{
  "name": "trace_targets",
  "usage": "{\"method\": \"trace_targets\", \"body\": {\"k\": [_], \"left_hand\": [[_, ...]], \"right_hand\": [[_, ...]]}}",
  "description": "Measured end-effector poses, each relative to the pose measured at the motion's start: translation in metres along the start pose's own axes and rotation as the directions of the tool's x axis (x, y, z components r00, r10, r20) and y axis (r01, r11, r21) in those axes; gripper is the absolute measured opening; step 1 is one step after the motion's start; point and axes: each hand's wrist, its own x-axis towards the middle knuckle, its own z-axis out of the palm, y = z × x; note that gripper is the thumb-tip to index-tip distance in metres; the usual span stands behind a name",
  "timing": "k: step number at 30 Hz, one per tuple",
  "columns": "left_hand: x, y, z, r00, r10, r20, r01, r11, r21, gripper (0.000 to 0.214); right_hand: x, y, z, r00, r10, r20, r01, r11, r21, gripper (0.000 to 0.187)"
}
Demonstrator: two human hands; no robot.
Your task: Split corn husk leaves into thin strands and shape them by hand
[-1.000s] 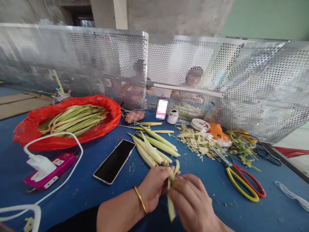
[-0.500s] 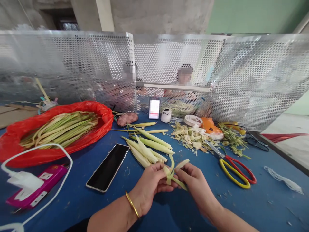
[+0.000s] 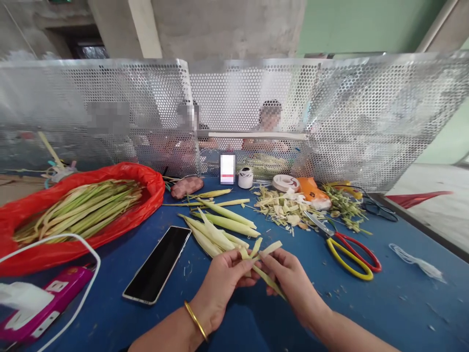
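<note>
Low in the centre of the frame, the left hand (image 3: 224, 278) has its grip closed on crossed pale-green leaf strips (image 3: 273, 247), thumb pressed over bent fingers. The right hand (image 3: 292, 276), just beside it, keeps a narrow grip, pinching the strips between thumb and fingers. Whole leaves (image 3: 234, 225) lie on the blue desk (image 3: 252, 332) just above the left hand. A smartphone (image 3: 157, 266) lies left of centre, scissors (image 3: 331, 235) right of centre, a red plastic bag (image 3: 154, 185) at the left edge.
</note>
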Motion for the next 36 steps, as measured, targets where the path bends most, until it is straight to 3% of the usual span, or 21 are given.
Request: {"method": "trace_targets", "body": {"k": [3, 5, 8, 10, 12, 14, 17, 19, 24, 25, 30, 36], "left_hand": [[0.005, 0.001, -0.004, 0.995, 0.059, -0.084, -0.058, 0.998, 0.012, 0.03], [0.008, 0.004, -0.006, 0.988, 0.082, -0.135, -0.08, 0.997, 0.019, 0.029], [0.01, 0.007, -0.007, 0.975, 0.107, -0.195, -0.104, 0.994, 0.025, 0.027], [0.011, 0.006, -0.006, 0.971, 0.112, -0.21, -0.111, 0.994, 0.017, 0.026], [0.011, 0.003, -0.004, 0.979, 0.098, -0.181, -0.099, 0.995, 0.003, 0.023], [0.01, 0.001, -0.003, 0.991, 0.061, -0.123, -0.062, 0.998, -0.006, 0.02], [0.006, 0.002, -0.001, 0.997, 0.027, -0.07, -0.027, 1.0, -0.004, 0.021], [0.003, 0.005, -0.001, 0.998, 0.03, -0.05, -0.029, 1.0, 0.012, 0.023], [0.0, 0.006, 0.0, 1.0, -0.002, -0.01, 0.003, 0.999, 0.042, 0.021], [-0.001, 0.005, 0.001, 1.0, -0.008, 0.002, 0.008, 0.999, 0.048, 0.02], [-0.003, 0.004, 0.002, 0.997, -0.02, 0.071, 0.014, 0.996, 0.093, 0.022], [-0.001, -0.002, 0.004, 0.998, 0.03, 0.058, -0.037, 0.992, 0.124, 0.026]], "right_hand": [[0.002, 0.007, -0.004, 0.998, -0.036, 0.053, 0.045, 0.981, -0.187, 0.034], [0.0, 0.01, -0.007, 0.98, -0.183, 0.082, 0.2, 0.916, -0.348, 0.023], [-0.007, 0.006, -0.012, 0.854, -0.471, 0.222, 0.51, 0.667, -0.543, 0.015], [-0.013, -0.001, -0.012, 0.748, -0.554, 0.365, 0.657, 0.539, -0.527, 0.02], [-0.017, -0.011, -0.012, 0.698, -0.552, 0.455, 0.716, 0.542, -0.44, 0.02], [-0.019, -0.019, -0.011, 0.71, -0.51, 0.485, 0.694, 0.622, -0.363, 0.018], [-0.018, -0.022, -0.012, 0.745, -0.467, 0.475, 0.637, 0.711, -0.299, 0.026], [-0.014, -0.017, -0.015, 0.749, -0.504, 0.43, 0.644, 0.708, -0.29, 0.018], [-0.003, -0.002, -0.022, 0.654, -0.725, 0.216, 0.707, 0.483, -0.517, 0.019], [-0.002, -0.001, -0.022, 0.66, -0.725, 0.197, 0.682, 0.469, -0.561, 0.02], [-0.001, -0.004, -0.018, 0.809, -0.571, 0.137, 0.498, 0.543, -0.676, 0.028], [0.001, -0.002, -0.016, 0.869, -0.488, 0.078, 0.43, 0.669, -0.606, 0.03]]}}
